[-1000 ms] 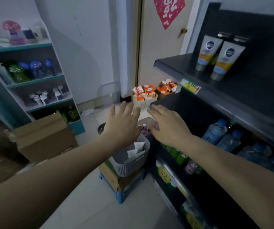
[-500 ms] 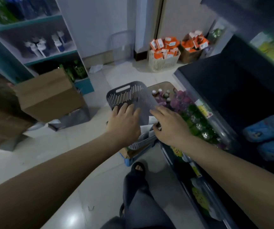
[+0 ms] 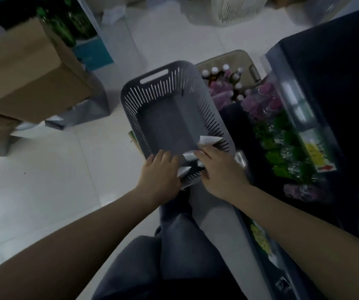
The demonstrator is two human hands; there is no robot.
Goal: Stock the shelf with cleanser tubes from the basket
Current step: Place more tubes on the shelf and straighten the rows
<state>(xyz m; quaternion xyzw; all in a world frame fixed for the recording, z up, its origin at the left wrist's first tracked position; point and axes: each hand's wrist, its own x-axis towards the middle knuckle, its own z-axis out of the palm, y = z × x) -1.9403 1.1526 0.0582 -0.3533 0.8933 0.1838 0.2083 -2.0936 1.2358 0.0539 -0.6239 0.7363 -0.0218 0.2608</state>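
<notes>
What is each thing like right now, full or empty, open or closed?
Basket, nearly empty, tubes only at near end.
Tubes, lying in the basket.
Left hand, at the tubes, grip unclear.
Right hand, at the tubes, grip unclear.
Box, closed.

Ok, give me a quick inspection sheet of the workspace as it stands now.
Surface: pale tiled floor.
Job's things: grey basket, white cleanser tubes bunched at its near end; dark shelf on the right.
Clutter: cardboard box; beige bin of bottles.
Hands: left hand and right hand at the tubes in the basket; grip unclear.
Cables: nothing seen.
Surroundings: white basket beyond.
</notes>
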